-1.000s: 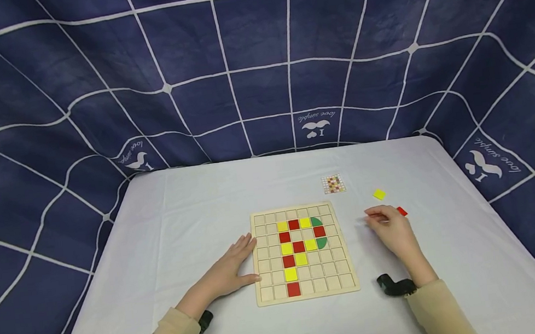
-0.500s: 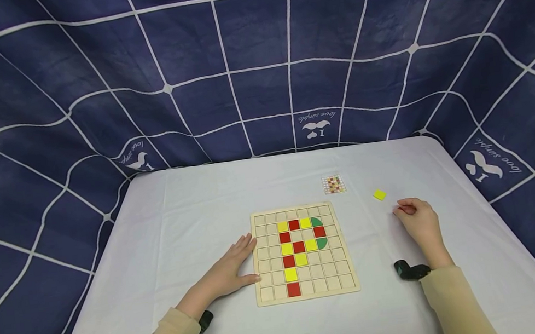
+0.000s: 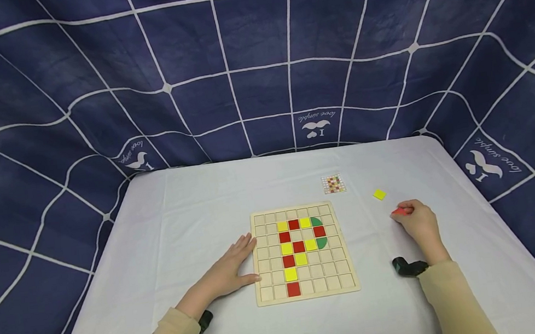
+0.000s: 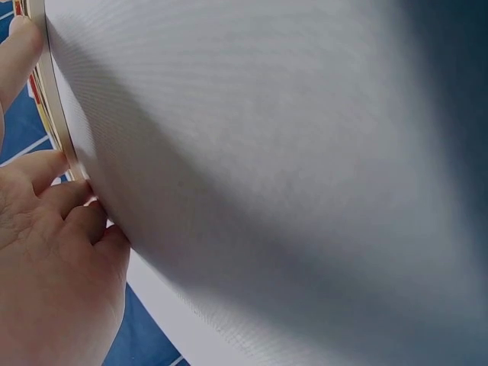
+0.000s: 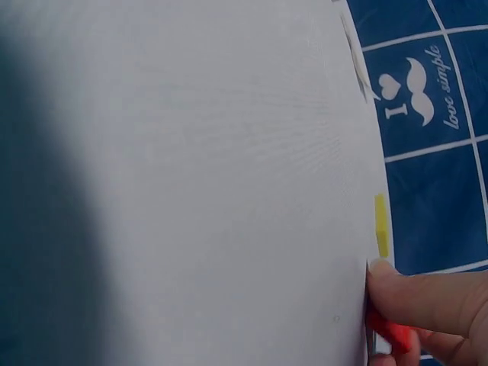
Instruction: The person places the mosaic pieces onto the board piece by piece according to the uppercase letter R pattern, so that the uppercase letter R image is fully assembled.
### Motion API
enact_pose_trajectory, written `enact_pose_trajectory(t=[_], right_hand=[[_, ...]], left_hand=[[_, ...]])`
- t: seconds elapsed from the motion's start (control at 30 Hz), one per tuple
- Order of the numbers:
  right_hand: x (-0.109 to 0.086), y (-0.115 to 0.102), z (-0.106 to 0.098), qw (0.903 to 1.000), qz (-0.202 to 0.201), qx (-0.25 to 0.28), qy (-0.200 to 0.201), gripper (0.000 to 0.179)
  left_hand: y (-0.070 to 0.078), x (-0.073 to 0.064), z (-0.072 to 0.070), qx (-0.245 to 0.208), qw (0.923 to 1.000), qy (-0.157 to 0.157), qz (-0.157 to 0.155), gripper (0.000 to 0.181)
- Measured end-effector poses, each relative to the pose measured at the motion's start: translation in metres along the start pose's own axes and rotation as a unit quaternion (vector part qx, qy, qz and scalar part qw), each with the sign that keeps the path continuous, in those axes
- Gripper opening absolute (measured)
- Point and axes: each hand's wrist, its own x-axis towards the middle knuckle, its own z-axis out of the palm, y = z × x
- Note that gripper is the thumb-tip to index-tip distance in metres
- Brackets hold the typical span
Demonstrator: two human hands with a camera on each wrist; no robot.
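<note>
My right hand (image 3: 420, 222) pinches a red tile (image 3: 402, 211) between thumb and fingers, at the right of the table. In the right wrist view the red tile (image 5: 393, 333) shows under the thumb, partly hidden by it. Just beyond that hand a yellow square tile (image 3: 379, 194) lies flat on the cloth. My left hand (image 3: 229, 268) rests with spread, straight fingers against the left edge of a wooden grid board (image 3: 329, 270). Red and yellow squares and two green quarter-round pieces sit in the board's cells, forming a P shape.
A small printed card (image 3: 333, 183) with a coloured grid lies behind the board. White cloth (image 3: 193, 208) covers the table. A dark blue curtain (image 3: 259, 96) with white lines hangs at the back and both sides.
My right hand has moved right to the red tile, which was lying on the cloth, and now pinches it. The left hand and the board have stayed in place.
</note>
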Motion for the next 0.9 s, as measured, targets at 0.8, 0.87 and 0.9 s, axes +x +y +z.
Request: enact_pose_trajectory(t=[0.8, 0.87, 0.9], right_hand=[[-0.057, -0.05, 0.055, 0.9766, -0.074, 0.134, -0.151, 0.027], [-0.064, -0.055, 0.061, 0.9733, -0.077, 0.143, -0.162, 0.025], [-0.067, -0.058, 0.064, 0.9714, -0.079, 0.147, -0.169, 0.024]], left_hand=[[0.0, 0.001, 0.0, 0.005, 1.0, -0.002, 0.002, 0.091], [-0.001, 0.001, 0.0, 0.007, 1.0, -0.002, 0.003, 0.091], [-0.001, 0.001, 0.0, 0.008, 1.0, -0.002, 0.003, 0.091]])
